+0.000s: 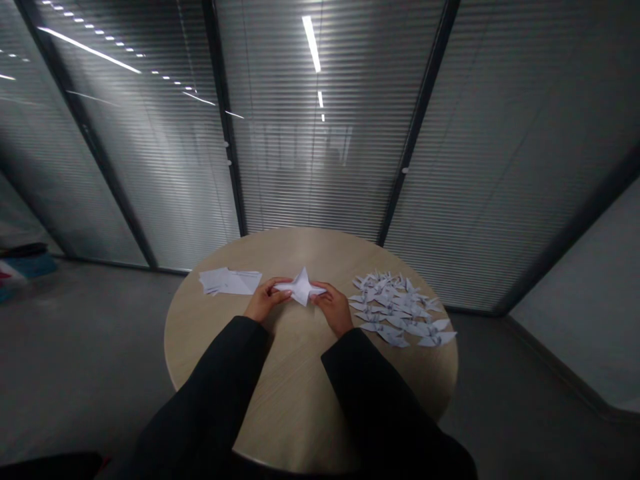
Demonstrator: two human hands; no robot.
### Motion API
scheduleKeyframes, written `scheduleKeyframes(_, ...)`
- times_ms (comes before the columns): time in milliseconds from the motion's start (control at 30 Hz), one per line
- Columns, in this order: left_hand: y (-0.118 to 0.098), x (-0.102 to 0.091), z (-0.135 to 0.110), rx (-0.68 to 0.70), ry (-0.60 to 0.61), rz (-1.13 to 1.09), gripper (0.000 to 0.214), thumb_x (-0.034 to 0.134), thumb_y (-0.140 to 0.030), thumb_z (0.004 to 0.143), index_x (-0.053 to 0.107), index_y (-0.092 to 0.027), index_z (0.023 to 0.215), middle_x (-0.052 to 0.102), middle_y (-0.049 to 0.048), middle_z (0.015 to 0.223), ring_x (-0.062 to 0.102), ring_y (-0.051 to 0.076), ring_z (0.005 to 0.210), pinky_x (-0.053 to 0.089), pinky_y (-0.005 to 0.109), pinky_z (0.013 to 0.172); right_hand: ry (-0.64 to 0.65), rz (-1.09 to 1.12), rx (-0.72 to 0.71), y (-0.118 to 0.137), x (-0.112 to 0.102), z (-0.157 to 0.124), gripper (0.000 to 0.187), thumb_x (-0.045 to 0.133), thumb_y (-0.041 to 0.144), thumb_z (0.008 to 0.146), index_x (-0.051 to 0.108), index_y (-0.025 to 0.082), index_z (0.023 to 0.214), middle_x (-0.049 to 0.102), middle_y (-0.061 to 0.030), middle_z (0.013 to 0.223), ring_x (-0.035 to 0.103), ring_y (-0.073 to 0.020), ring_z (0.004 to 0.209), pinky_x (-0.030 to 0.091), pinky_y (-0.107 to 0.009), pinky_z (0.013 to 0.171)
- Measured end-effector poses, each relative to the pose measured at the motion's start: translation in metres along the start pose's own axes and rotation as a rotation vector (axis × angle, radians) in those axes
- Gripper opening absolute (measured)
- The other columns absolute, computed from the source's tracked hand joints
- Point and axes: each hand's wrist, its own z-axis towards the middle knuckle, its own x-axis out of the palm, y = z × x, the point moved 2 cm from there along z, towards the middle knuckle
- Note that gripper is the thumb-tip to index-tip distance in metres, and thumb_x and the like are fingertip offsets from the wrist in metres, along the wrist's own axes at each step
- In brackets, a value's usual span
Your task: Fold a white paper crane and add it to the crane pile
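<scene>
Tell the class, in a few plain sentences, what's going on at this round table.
A person in dark sleeves is handling a folded white paper with pointed corners, the left hand at one side and the right hand at the other. On the round table, white paper sheets lie to the left, and many folded paper pieces lie grouped to the right.

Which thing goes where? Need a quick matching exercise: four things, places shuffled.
1. Single folded paper
2. Flat papers
3. Group of folded papers
4. Blinds

A. On the table, beside the right hand
B. Beyond the table
C. Held between both hands
D. On the table, beside the left hand

Pairs: 1-C, 2-D, 3-A, 4-B
</scene>
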Motion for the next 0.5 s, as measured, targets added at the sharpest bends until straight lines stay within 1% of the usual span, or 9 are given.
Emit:
scheduleKeyframes(67,-0.001,0.000,0.001,-0.026,0.021,-0.043,0.048,0.082,-0.035,0.054,0.070,-0.014,0.095,0.065,-0.0002,0.066,0.062,0.015,0.064,0.053,0.032,0.069,-0.012,0.011,0.003,-0.001,-0.001,0.001,0.036,0.063,0.029,0.070,0.068,0.019,0.105,0.068,-0.0008,0.075,0.060,-0.0147,0.065,0.048,-0.026,0.064)
scheduleKeyframes(167,-0.002,-0.001,0.001,-0.058,0.022,-0.054,0.049,0.084,-0.037,0.049,0.072,-0.013,0.091,0.070,0.0041,0.075,0.064,0.018,0.069,0.053,0.036,0.073,-0.016,0.026,0.015,-0.001,-0.002,0.001,0.037,0.063,0.031,0.069,0.069,0.019,0.104,0.068,-0.0008,0.074,0.061,-0.0150,0.066,0.048,-0.026,0.063)
scheduleKeyframes(300,-0.005,-0.004,0.000,-0.037,-0.023,0.041,0.047,0.082,-0.039,0.051,0.074,-0.013,0.090,0.071,0.0053,0.072,0.063,0.018,0.064,0.053,0.035,0.069,-0.020,-0.004,0.041,0.002,-0.004,-0.001,0.037,0.066,0.032,0.068,0.070,0.020,0.102,0.070,-0.0019,0.083,0.061,-0.0144,0.066,0.049,-0.026,0.064)
scheduleKeyframes(400,-0.008,-0.005,-0.001,0.004,-0.058,0.114,0.041,0.080,-0.036,0.055,0.075,-0.013,0.089,0.071,0.0053,0.068,0.062,0.016,0.060,0.052,0.033,0.065,-0.038,-0.018,0.050,0.005,-0.006,-0.001,0.036,0.068,0.032,0.067,0.071,0.020,0.101,0.072,-0.0026,0.081,0.062,-0.0151,0.065,0.050,-0.027,0.064)
scheduleKeyframes(500,-0.011,-0.007,-0.001,0.056,-0.098,0.138,0.036,0.080,-0.033,0.056,0.076,-0.014,0.086,0.072,0.0066,0.072,0.061,0.016,0.061,0.051,0.032,0.065,-0.031,0.038,0.048,0.007,-0.007,0.000,0.034,0.071,0.033,0.065,0.072,0.019,0.097,0.073,-0.0036,0.079,0.065,-0.0172,0.068,0.052,-0.029,0.066)
